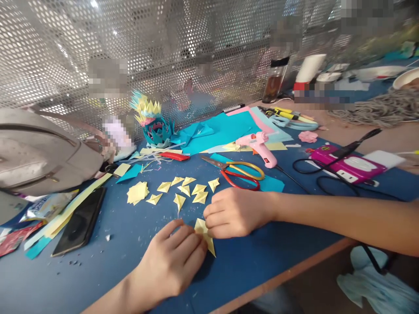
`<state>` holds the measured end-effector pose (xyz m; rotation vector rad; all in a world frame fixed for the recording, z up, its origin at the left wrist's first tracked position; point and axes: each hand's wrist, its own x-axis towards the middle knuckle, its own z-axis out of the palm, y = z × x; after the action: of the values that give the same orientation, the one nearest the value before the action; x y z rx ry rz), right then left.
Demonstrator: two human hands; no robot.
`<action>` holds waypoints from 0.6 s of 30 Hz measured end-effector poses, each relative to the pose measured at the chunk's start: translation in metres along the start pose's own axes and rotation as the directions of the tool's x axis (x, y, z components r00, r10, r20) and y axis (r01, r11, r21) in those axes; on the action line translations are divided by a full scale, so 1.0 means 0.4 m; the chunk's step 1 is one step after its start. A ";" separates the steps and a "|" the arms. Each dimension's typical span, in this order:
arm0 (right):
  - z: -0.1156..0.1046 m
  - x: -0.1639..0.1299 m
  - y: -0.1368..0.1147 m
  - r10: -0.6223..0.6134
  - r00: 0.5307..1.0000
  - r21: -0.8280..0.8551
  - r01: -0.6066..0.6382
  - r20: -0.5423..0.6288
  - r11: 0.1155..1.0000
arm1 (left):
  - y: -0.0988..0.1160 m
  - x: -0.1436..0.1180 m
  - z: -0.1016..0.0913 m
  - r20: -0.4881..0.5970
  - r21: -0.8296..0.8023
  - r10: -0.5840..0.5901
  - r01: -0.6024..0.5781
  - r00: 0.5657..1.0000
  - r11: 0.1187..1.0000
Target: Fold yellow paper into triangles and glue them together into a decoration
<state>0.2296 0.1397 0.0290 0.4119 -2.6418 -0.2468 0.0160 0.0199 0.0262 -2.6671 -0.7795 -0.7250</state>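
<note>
Near the table's front edge, my left hand and my right hand meet at a partly folded piece of yellow paper. Both hands have curled fingers pressed on it, one from each side, and the fingertips are partly hidden. Just beyond them lie several small folded yellow paper pieces. To their left sits a stack of yellow paper squares. Scissors with one red and one yellow handle loop rest beyond my right hand, beside a pink glue gun.
Teal paper and a layered paper flower are at the back, with a red cutter nearby. A phone and a bag occupy the left. A magenta power strip with black cords is at right.
</note>
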 end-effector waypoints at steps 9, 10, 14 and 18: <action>0.020 -0.005 -0.002 0.443 0.888 0.490 -0.444 0.124 0.751 | -0.005 0.009 -0.015 -0.004 -0.027 -0.030 0.030 1.000 0.999; 0.021 -0.004 -0.005 0.491 0.859 0.517 -0.489 0.144 0.703 | -0.007 0.010 -0.017 -0.021 -0.026 -0.021 0.021 1.000 0.999; 0.017 0.003 -0.011 0.603 0.766 0.546 -0.611 0.223 0.574 | -0.010 0.004 -0.022 -0.060 -0.015 0.042 -0.043 0.997 0.999; 0.013 0.009 -0.015 0.626 0.735 0.655 -0.611 0.261 0.444 | -0.006 -0.010 -0.023 -0.117 0.037 0.121 -0.118 0.986 0.992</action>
<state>0.2256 0.1336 0.0244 -0.3812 -2.5489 1.0568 0.0079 0.0167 0.0321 -2.5906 -0.5896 -0.8250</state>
